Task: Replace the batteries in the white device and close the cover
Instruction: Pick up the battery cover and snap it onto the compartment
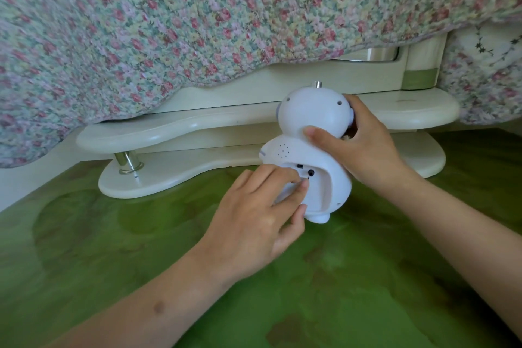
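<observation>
green tabletop (113,234): right hand (364,144) grips white device (313,118), left hand (254,220) fingering its back.

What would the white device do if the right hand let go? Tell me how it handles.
The white device looks top-heavy: a round head over a rounded body on a small foot, so it would probably tip. Its smooth, glossy shell is likely slippery and hard, which may be why the right hand grips its neck while the left hand presses the back panel. It looks like light hollow plastic.

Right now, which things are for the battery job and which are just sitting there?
For the job: white device, left hand at its back recess, right hand gripping it.

Just there: floral cloth, cream shelf, green tabletop.
</observation>
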The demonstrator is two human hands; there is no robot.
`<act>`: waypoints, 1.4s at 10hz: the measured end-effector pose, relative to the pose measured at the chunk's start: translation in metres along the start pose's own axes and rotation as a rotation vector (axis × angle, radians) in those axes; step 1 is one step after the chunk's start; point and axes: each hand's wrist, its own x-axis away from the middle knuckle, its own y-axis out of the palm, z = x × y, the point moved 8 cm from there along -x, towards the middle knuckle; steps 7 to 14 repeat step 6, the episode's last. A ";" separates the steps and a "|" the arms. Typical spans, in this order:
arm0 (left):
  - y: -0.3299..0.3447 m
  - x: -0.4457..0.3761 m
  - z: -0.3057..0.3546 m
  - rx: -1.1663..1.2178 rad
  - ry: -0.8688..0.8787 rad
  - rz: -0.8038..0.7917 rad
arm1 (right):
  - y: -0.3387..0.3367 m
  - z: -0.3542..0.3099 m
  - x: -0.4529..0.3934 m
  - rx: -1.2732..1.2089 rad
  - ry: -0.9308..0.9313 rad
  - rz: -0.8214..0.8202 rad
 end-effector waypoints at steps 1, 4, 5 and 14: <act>-0.023 -0.001 -0.015 0.088 -0.053 0.175 | 0.004 -0.008 0.005 0.036 -0.070 -0.057; 0.026 0.056 -0.138 0.097 -0.969 -0.036 | 0.018 -0.023 0.021 0.032 -0.161 -0.274; 0.051 0.070 -0.146 -0.003 -1.058 -0.306 | 0.021 -0.021 0.022 0.037 -0.135 -0.299; 0.057 0.075 -0.146 -0.128 -1.067 -0.408 | 0.010 -0.026 0.027 0.095 -0.084 -0.303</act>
